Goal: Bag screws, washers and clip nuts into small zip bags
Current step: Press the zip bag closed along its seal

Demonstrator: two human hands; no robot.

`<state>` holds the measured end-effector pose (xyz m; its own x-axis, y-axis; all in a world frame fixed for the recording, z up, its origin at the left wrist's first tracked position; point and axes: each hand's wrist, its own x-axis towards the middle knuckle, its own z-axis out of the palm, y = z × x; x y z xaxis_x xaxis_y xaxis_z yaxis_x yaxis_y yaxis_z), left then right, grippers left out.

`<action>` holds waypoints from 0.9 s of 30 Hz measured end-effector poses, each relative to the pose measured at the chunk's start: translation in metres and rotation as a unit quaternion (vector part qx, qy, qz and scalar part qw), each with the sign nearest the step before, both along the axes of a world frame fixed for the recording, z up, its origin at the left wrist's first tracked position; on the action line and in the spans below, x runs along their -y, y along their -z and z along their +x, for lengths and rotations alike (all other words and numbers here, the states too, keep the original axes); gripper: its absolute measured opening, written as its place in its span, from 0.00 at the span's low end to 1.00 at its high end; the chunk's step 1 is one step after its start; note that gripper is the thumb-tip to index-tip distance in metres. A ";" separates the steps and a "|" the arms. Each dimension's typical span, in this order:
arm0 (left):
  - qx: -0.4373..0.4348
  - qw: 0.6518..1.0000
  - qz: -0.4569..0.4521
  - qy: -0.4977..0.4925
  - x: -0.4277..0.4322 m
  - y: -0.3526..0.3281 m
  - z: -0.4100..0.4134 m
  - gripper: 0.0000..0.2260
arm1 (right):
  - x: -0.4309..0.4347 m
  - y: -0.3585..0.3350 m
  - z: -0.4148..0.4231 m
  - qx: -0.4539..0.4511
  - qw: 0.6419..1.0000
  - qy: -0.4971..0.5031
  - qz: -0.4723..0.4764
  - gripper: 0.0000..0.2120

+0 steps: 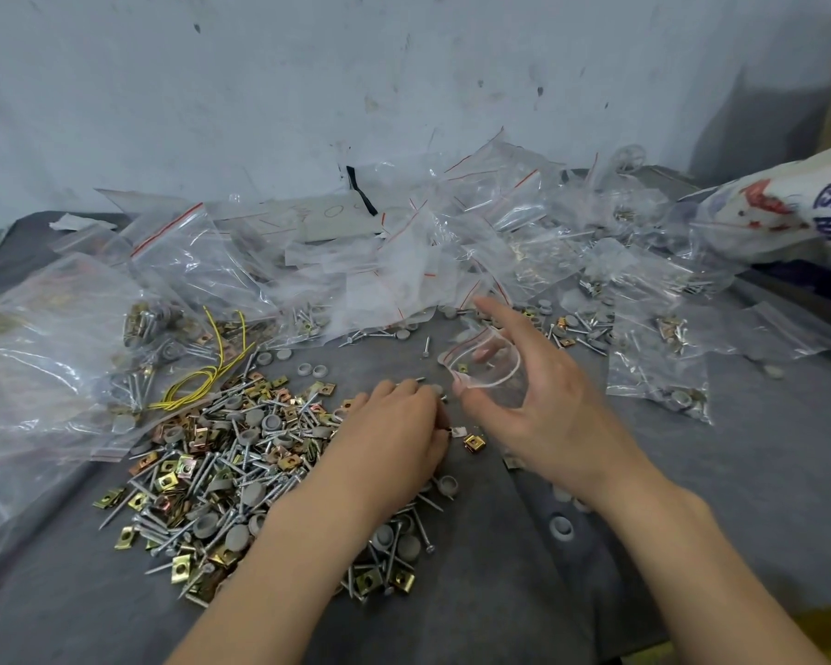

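Observation:
A loose heap of screws, grey washers and brass clip nuts point(241, 467) lies on the grey table point(500, 592). My left hand point(394, 429) rests palm down at the heap's right edge, fingers curled over small parts I cannot make out. My right hand point(528, 391) holds a small clear zip bag point(485, 367) with a red seal line, mouth held wide between thumb and fingers. A clip nut shows inside the bag. One clip nut point(474, 442) lies loose between the two hands.
Many clear zip bags point(404, 261), some filled, pile up along the back and right. Large bags point(44, 357) lie at the left. Yellow wire point(202, 371) lies beside the heap. A printed white sack point(787, 204) sits at the far right, against the wall.

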<state>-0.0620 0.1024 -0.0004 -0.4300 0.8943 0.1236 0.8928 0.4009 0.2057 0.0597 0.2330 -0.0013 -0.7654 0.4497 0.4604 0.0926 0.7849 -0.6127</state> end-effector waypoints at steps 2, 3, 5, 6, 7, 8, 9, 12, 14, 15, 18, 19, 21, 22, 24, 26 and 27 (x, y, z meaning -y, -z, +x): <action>0.023 0.999 0.020 0.009 0.002 -0.002 -0.002 0.03 | 0.000 -0.001 0.001 0.004 1.000 0.002 0.003 0.34; 0.044 0.999 0.031 0.005 0.003 -0.004 -0.005 0.02 | 0.000 -0.001 0.001 0.006 1.000 0.003 0.005 0.34; 0.097 0.992 0.073 -0.018 0.007 -0.010 -0.014 0.01 | 0.001 -0.002 0.001 0.010 1.000 0.003 0.010 0.34; 0.125 0.986 0.102 -0.030 0.009 -0.014 -0.018 0.01 | 0.001 -0.002 0.001 0.011 1.000 0.003 0.014 0.33; 0.151 0.978 0.135 -0.039 0.010 -0.018 -0.022 0.01 | 0.001 -0.002 0.002 0.012 1.000 0.003 0.018 0.33; 0.175 0.969 0.170 -0.045 0.012 -0.022 -0.023 0.02 | 0.002 -0.002 0.002 0.013 1.000 0.003 0.021 0.33; 0.194 0.958 0.207 -0.050 0.013 -0.026 -0.024 0.02 | 0.002 -0.002 0.002 0.014 1.000 0.005 0.023 0.33; 0.229 0.931 0.282 -0.034 0.014 -0.036 -0.019 0.03 | 0.003 -0.002 0.001 0.019 0.999 0.008 0.028 0.34; 0.247 0.921 0.300 -0.012 0.013 -0.040 -0.013 0.04 | 0.004 -0.003 0.001 0.021 0.999 0.004 0.029 0.35; 0.256 0.918 0.303 -0.003 0.011 -0.042 -0.011 0.04 | 0.004 -0.003 0.000 0.020 0.999 0.001 0.031 0.35; 0.279 0.912 0.299 0.012 0.006 -0.044 -0.006 0.05 | 0.006 -0.002 0.000 0.014 0.999 -0.003 0.030 0.35; 0.284 0.912 0.296 0.013 0.005 -0.044 -0.005 0.05 | 0.006 -0.002 0.000 0.013 0.999 -0.005 0.030 0.35; 0.291 0.911 0.293 0.016 0.004 -0.044 -0.003 0.05 | 0.006 -0.003 -0.001 0.011 0.999 -0.008 0.032 0.34; 0.292 0.910 0.292 0.019 0.003 -0.044 -0.003 0.05 | 0.006 -0.003 -0.001 0.011 0.999 -0.010 0.032 0.34; 0.291 0.911 0.292 0.026 0.003 -0.045 -0.003 0.05 | 0.006 -0.003 -0.001 0.006 0.999 -0.015 0.035 0.34; 0.291 0.911 0.290 0.037 0.003 -0.046 -0.002 0.06 | 0.005 -0.003 -0.001 0.002 0.999 -0.016 0.034 0.34; 0.290 0.912 0.287 0.043 0.003 -0.046 -0.002 0.06 | 0.005 -0.003 -0.001 0.001 0.999 -0.017 0.032 0.34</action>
